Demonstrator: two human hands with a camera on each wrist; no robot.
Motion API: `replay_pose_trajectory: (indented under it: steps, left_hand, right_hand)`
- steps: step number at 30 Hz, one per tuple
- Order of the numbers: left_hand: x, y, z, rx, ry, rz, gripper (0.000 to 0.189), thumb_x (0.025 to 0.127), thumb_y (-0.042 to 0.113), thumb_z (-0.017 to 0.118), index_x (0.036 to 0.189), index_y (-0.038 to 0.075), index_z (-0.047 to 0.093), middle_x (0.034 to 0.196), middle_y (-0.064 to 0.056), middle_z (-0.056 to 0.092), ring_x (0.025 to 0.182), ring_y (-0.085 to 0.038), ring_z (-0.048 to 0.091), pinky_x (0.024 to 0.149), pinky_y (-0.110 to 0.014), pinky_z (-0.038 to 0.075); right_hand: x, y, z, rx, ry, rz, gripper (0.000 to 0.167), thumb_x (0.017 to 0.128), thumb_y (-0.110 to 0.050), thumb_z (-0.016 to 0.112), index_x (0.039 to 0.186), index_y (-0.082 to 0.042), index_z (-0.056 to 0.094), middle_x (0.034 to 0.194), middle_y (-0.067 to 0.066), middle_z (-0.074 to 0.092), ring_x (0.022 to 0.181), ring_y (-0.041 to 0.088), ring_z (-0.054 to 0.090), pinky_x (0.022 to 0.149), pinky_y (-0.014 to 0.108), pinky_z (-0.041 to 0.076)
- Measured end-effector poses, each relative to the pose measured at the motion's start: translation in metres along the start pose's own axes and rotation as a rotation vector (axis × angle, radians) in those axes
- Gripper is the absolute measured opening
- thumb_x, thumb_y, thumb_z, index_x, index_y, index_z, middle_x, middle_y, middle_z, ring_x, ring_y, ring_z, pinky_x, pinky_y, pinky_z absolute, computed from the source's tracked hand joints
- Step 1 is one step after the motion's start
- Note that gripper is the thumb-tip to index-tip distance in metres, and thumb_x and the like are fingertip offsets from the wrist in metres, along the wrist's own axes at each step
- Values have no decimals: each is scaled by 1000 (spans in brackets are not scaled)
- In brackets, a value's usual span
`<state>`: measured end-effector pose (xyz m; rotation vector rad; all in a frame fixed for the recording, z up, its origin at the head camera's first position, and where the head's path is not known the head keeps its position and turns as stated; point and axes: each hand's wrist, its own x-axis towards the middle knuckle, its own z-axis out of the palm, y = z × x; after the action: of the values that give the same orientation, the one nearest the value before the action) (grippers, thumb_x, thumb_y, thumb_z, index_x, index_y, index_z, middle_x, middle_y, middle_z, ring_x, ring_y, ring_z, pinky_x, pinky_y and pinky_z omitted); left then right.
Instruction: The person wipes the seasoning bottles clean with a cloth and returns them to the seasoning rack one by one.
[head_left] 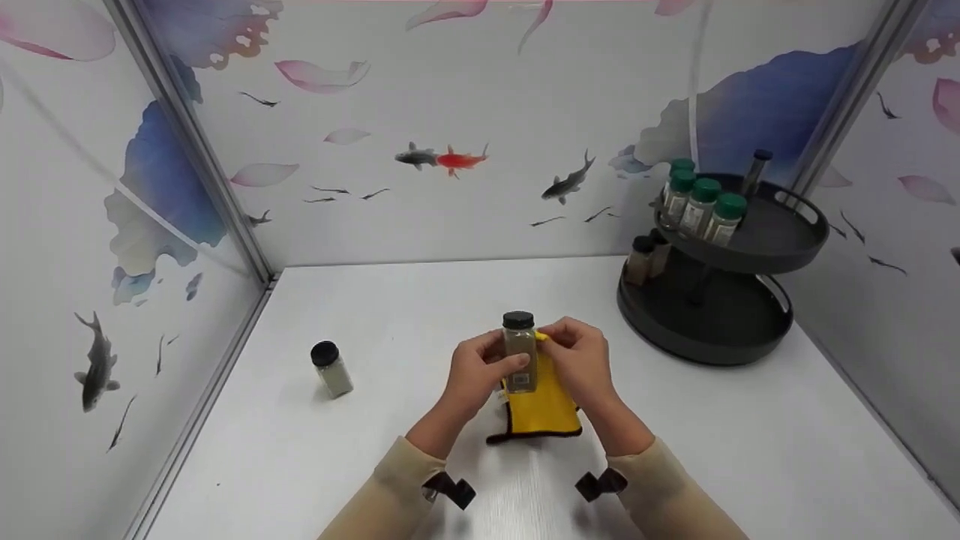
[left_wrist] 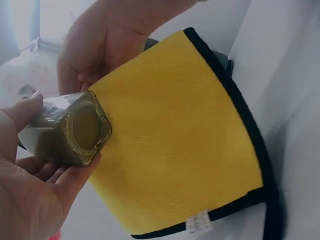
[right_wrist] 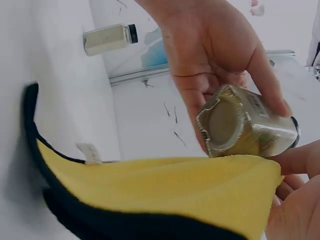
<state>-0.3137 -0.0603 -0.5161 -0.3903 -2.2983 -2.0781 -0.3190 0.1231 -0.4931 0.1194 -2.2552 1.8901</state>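
My left hand (head_left: 472,373) grips a square glass spice jar (head_left: 520,360) with a black lid, held upright. Its contents look grey-brown, and its square base (left_wrist: 86,127) faces the left wrist view. With bent fingers my right hand (head_left: 581,360) pinches a yellow cloth (head_left: 541,405) edged in black, right beside the jar. The cloth hangs down from those fingers, and a small white tag (left_wrist: 199,223) shows at its border. In the right wrist view the cloth's upper edge meets the side of the jar.
A second spice jar (head_left: 332,370) with a black lid stands on the white table (head_left: 405,300) at the left. At the back right is a black two-tier turntable rack (head_left: 705,330), holding several green-lidded jars (head_left: 701,206) above and black-lidded jars (head_left: 640,260) below. Printed panels enclose the table.
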Motion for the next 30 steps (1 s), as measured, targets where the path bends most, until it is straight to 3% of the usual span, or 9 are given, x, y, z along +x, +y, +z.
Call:
replay_pose_trajectory:
  steps: [6, 13, 16, 20, 26, 30]
  left_hand:
    - [2, -2, -2, 55, 27, 21, 46, 94, 33, 82, 135, 15, 73, 119, -4, 78, 107, -19, 75, 99, -38, 62]
    - [7, 2, -15, -17, 182, 69, 45, 95, 32, 81, 134, 10, 72, 123, -10, 76, 110, -22, 74, 99, -42, 62]
    - [6, 6, -20, -57, 214, 99, 44, 96, 27, 81, 135, 8, 71, 123, -12, 76, 112, -24, 74, 100, -42, 62]
    - [2, 8, -21, -83, 202, 134, 42, 97, 23, 79, 135, 7, 71, 123, -13, 75, 113, -24, 74, 101, -40, 61]
    - [-3, 10, -9, -57, 136, 145, 42, 99, 25, 77, 136, 9, 70, 126, -11, 75, 111, -22, 73, 101, -34, 61]
    - [-6, 7, 1, 5, 109, 148, 42, 98, 28, 78, 136, 12, 71, 124, -8, 76, 104, -19, 74, 95, -31, 62]
  right_hand:
    - [-12, -11, 3, -8, 83, -175, 5, 94, -3, 77, 98, -4, 80, 97, 13, 78, 79, 19, 71, 76, 21, 61]
    - [-25, -13, 17, -163, 29, -273, 10, 91, 1, 77, 94, -7, 82, 84, 7, 76, 67, 17, 63, 66, 20, 57]
    - [-25, -9, 22, -191, -5, -232, 11, 90, 1, 75, 91, -8, 81, 84, 5, 76, 68, 15, 64, 66, 20, 58]
    - [-19, -3, 21, -187, -41, -142, 7, 92, -2, 75, 92, -7, 80, 88, 5, 78, 74, 16, 68, 71, 24, 62]
    - [-7, 3, 12, -120, -56, -25, 7, 94, -4, 73, 94, -8, 79, 95, 6, 78, 85, 21, 70, 81, 31, 63]
    - [-3, 1, 6, -66, -33, -5, 10, 96, -3, 71, 97, -9, 79, 99, 7, 79, 89, 21, 72, 84, 29, 63]
